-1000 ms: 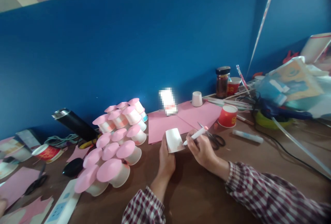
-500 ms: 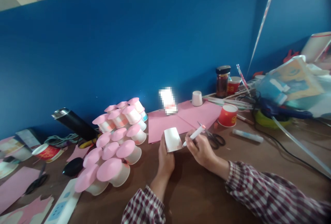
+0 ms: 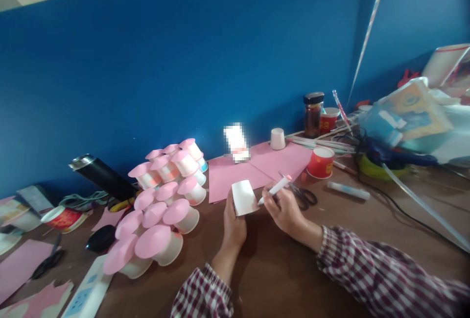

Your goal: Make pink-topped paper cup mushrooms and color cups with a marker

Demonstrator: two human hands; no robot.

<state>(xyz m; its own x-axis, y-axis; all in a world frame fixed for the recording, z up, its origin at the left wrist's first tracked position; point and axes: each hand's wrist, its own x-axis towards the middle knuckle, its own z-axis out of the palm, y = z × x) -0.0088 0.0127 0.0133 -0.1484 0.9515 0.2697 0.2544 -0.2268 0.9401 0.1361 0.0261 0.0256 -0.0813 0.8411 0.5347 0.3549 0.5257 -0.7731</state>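
Now | left hand (image 3: pixel 234 229) is gripping white tapered paper cup (image 3: pixel 244 197) | right hand (image 3: pixel 288 210) is pinching slim white marker (image 3: pixel 278 186) | marker is slanting down-left toward cup's right side

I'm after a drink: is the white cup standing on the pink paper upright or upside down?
Upside down. The white cup stands with its narrower end on top, its wider end on the pink paper.

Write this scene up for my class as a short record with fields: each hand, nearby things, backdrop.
Left hand: holds a white cup
Right hand: holds a white pen, tip close to the cup
Beside right hand: scissors
Beyond hands: pink paper
Left of hands: cups with pink tops
Surface: brown table
Backdrop: blue panel
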